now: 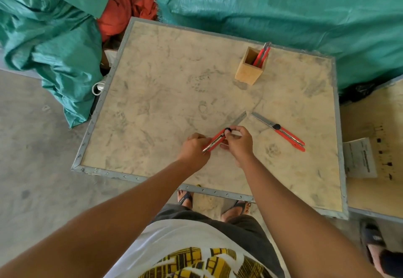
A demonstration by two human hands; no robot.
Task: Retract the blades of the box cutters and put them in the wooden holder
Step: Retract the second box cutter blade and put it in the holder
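A wide plywood table (165,86) with a grey metal edge carries everything. Toward its far right stands the wooden holder (248,68), a square open-topped block with one red cutter (261,56) already upright inside, leaning to its right wall. On the near middle lies a second box cutter (278,131), red handle, black knob, blade fully out, untouched and just beside the hands.

The step in hand looks like retracting the blade of the held box cutter (218,139). The left hand (194,147) is closed around the red handle's rear end; the right hand (239,141) has thumb and forefinger pinched at the black lock knob (227,130), other fingers curled. Its long grey blade (238,118) points up and right, fully extended, possibly resting on the table, though that is hard to tell.

Next, I judge, the knob must be loosened and slid back along the handle, fingers kept off the edge, before the cutter goes into the holder
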